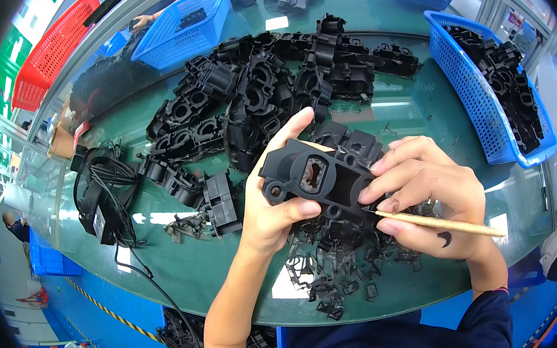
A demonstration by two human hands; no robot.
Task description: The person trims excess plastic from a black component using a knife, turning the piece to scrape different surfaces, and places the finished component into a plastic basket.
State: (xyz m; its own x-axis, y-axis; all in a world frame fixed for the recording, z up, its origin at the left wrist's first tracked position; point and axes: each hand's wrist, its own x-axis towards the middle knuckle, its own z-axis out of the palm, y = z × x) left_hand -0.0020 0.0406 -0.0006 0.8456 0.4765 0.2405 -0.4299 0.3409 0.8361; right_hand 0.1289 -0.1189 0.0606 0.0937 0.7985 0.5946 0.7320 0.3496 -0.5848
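My left hand (269, 202) is closed round the left end of a black moulded plastic part (332, 177), its thumb across the front and its index finger stretched up behind. The part has a squarish opening, a wider hollow and round screw holes. At its right end, my right hand (438, 192) grips a thin tool with a pale yellow handle (454, 223). The handle points to the lower right, and its dark tip meets the part's lower right edge; the tip's shape is too small to tell. My right fingertips also rest against the part.
A heap of black plastic parts (257, 89) covers the back of the green table (414, 117). Black scraps (329, 283) lie below my hands. On the left is a bundle of black cable (108, 183). Blue baskets (479, 97) stand right and behind; a red basket (55, 51) is far left.
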